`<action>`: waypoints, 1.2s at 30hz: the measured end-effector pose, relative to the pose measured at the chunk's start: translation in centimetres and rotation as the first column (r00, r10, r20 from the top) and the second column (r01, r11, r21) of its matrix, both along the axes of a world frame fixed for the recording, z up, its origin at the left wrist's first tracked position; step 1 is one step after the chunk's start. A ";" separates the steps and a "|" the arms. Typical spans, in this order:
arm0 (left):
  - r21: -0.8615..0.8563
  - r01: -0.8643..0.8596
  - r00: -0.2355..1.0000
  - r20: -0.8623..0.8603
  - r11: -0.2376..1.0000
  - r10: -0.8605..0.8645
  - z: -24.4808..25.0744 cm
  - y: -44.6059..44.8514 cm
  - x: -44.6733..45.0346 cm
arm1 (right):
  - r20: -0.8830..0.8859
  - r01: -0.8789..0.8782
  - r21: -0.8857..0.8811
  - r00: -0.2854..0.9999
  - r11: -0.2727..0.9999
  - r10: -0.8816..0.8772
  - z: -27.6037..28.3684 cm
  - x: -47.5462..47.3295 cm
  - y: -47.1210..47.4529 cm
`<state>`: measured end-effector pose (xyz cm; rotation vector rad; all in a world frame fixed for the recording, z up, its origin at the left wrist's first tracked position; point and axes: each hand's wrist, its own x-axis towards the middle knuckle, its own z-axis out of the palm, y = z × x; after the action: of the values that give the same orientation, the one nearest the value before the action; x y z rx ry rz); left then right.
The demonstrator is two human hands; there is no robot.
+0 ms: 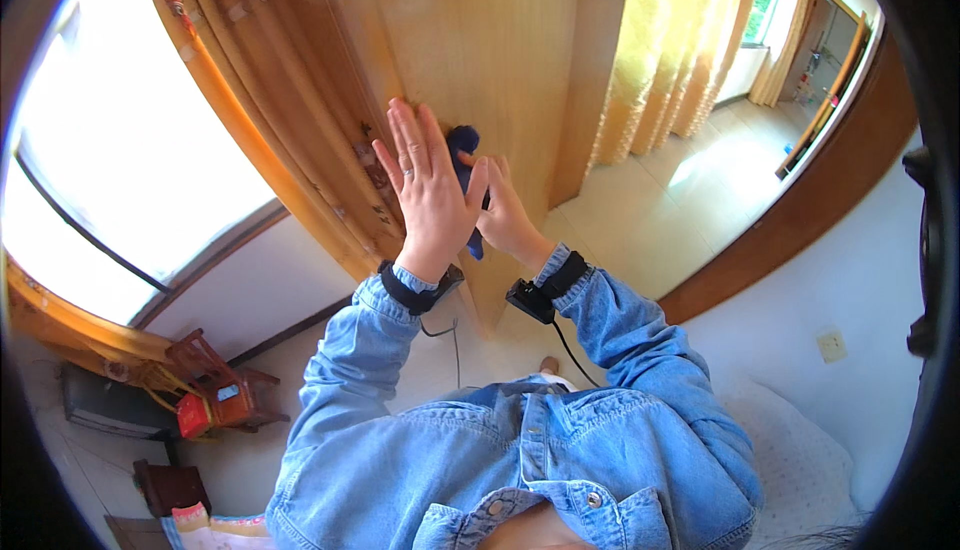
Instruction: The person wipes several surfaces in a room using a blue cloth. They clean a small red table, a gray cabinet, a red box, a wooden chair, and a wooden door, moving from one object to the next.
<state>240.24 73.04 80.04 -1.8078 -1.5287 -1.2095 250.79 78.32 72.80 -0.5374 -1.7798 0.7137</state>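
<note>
A wooden door [510,47] stands open in front of me, with a dark blue fabric thing [463,146] at its handle area; its exact kind cannot be told. My left hand [431,182] is raised flat with fingers extended and a ring on one finger, beside the blue thing and partly over it. On the other side, my right hand [510,208] has its fingers around the blue thing, near my left thumb. Both wrists carry black straps with small boxes, and a cable hangs from the right one.
A patterned curtain [300,122] and a bright window [135,122] are at the left. Below them stand a wooden chair [240,400] and a red box [193,415]. The doorway's wooden frame [795,227] and yellow curtains [667,47] are at the right.
</note>
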 end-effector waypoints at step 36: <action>0.487 -0.077 0.990 0.143 0.870 0.007 15.3 16.9 -9.4 | 0.154 -0.589 0.274 0.807 0.760 0.569 20.3 -3.5 22.9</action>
<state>230.85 89.89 95.30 -1.3698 -1.1730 -1.5598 247.29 101.24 93.10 0.2372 -2.0886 0.8127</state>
